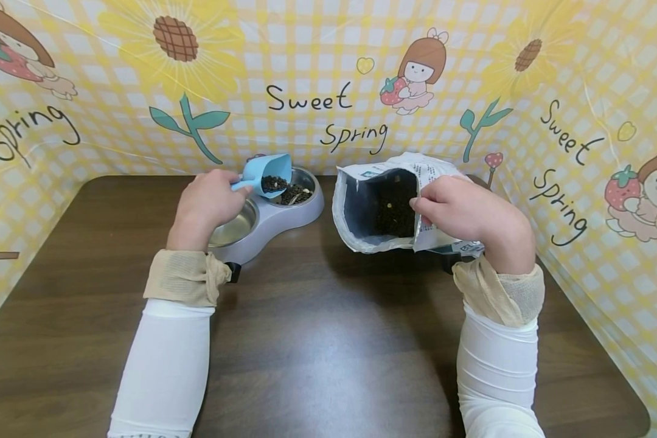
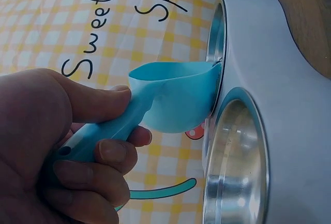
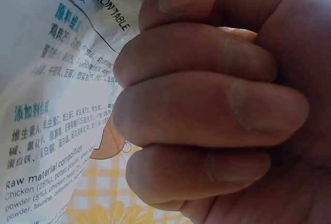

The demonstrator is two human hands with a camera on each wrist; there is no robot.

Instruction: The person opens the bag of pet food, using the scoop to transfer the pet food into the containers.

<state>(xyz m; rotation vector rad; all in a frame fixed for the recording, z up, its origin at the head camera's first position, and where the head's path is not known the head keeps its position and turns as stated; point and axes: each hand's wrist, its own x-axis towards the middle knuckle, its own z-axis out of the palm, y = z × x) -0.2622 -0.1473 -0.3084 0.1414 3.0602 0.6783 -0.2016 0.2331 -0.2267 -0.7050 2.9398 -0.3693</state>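
Observation:
My left hand (image 1: 210,204) grips the handle of a light blue scoop (image 2: 178,102), fingers wrapped round it. The scoop, with dark kibble in it, tilts over the far steel bowl (image 1: 305,177) of a pale double pet feeder (image 1: 285,220). Dark kibble with a few lighter bits (image 1: 295,194) lies in that bowl. The near bowl (image 1: 235,228) shows bare metal. My right hand (image 1: 465,207) pinches the edge of an open white pet food bag (image 1: 350,237), its mouth facing me. Dark kibble (image 1: 396,210) shows inside. In the right wrist view, the curled fingers (image 3: 207,107) lie beside the bag's printed side.
Everything stands on a dark wooden table (image 1: 306,340). A yellow checked cloth (image 1: 306,55) with cartoon prints rises behind and along both sides, close behind the feeder and bag. Black wrist straps (image 1: 233,272) show at both sleeves.

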